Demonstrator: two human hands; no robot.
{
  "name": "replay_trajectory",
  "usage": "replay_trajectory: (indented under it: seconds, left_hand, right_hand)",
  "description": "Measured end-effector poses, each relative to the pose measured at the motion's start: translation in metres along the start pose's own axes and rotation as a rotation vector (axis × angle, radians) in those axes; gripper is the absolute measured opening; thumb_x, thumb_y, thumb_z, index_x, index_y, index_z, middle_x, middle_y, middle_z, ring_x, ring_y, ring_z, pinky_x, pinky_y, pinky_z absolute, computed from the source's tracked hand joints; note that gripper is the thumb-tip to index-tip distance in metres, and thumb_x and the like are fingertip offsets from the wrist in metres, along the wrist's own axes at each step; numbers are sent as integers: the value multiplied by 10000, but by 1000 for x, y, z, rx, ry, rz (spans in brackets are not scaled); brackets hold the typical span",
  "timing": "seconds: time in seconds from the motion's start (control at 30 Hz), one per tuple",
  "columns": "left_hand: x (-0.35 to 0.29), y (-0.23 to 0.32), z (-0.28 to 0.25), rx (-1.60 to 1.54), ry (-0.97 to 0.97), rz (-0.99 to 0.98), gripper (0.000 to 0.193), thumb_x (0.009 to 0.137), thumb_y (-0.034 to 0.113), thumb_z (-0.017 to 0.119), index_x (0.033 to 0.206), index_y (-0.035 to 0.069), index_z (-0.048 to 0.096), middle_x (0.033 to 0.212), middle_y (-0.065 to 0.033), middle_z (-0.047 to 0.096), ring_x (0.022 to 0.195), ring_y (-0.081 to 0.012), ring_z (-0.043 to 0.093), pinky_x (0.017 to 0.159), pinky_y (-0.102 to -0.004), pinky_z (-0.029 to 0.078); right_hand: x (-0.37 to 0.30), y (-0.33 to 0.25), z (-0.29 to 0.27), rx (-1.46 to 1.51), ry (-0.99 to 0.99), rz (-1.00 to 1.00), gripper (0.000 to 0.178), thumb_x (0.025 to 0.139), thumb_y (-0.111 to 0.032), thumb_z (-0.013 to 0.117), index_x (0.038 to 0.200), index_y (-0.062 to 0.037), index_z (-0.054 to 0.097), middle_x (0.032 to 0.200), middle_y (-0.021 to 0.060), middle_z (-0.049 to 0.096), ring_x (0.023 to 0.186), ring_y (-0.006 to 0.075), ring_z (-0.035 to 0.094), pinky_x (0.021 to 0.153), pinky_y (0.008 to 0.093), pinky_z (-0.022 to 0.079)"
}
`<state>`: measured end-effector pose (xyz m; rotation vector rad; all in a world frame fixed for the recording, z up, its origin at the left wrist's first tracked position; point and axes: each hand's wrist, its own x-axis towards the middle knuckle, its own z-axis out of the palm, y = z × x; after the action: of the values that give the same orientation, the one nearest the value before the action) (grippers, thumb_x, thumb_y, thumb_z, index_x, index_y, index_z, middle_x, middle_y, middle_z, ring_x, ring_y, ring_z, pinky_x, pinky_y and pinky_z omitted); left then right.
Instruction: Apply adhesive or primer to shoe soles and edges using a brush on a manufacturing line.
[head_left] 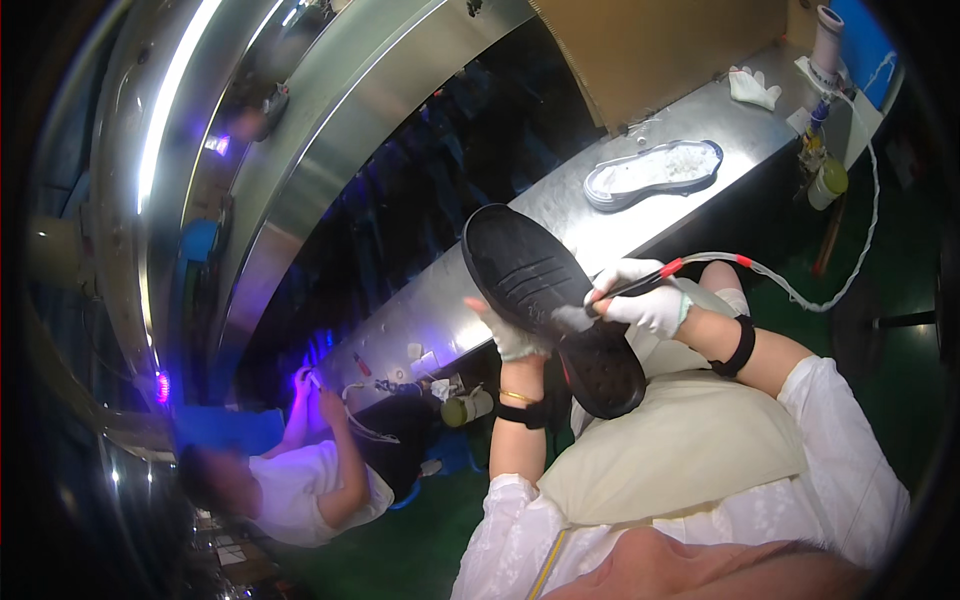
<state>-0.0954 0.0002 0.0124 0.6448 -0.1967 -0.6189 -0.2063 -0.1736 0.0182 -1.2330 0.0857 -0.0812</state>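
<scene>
A black shoe sole (525, 262) is tilted up in front of me, with grooves across its wide part and round hollows in its lower end. My left hand (512, 338), in a white glove with bare fingertips, grips its left side; some of the fingers are hidden behind it. My right hand (648, 302), gloved the same way, is closed around a thin dark brush handle (640, 286) with red bands and a pale hose. The pale, blurred brush tip (572, 319) lies over the sole's middle. Another sole (692, 183), dark-rimmed with a whitish inside, rests on the metal bench.
The metal bench (560, 215) runs diagonally before me. A white glove (752, 90), a brown cardboard sheet (665, 55) and a pink tube (827, 42) are at its far right. The hose (872, 190) loops down at right. A co-worker (320, 485) sits at left beside a conveyor.
</scene>
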Motion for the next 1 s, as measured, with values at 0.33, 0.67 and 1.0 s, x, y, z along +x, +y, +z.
replay_trajectory:
  seconds: [0.33,0.67,1.0]
  left_hand:
    - [-52,-47,-33,138,76,-325,719,918,665,412,1358,99,457,1316,-82,533,1156,-226,553,1002,-369,461]
    - [-10,-43,-3,99,-33,-3,1036,763,834,417,1475,90,303,1455,-185,406,1321,-317,414,1124,-463,320]
    - [22,-34,-14,-184,-77,145,1075,650,798,626,1394,50,421,1328,-203,527,1229,-345,510,1065,-498,404]
  right_hand:
    - [-11,5,-7,-89,-27,-177,159,815,-14,710,951,-31,629,948,36,659,873,101,623,798,258,507]
    - [-1,-10,8,-132,37,-360,140,811,29,695,919,-51,659,928,29,680,866,113,636,790,282,511]
    - [-2,-19,10,-220,50,-379,114,778,24,729,880,-1,684,894,69,707,850,123,662,774,281,527]
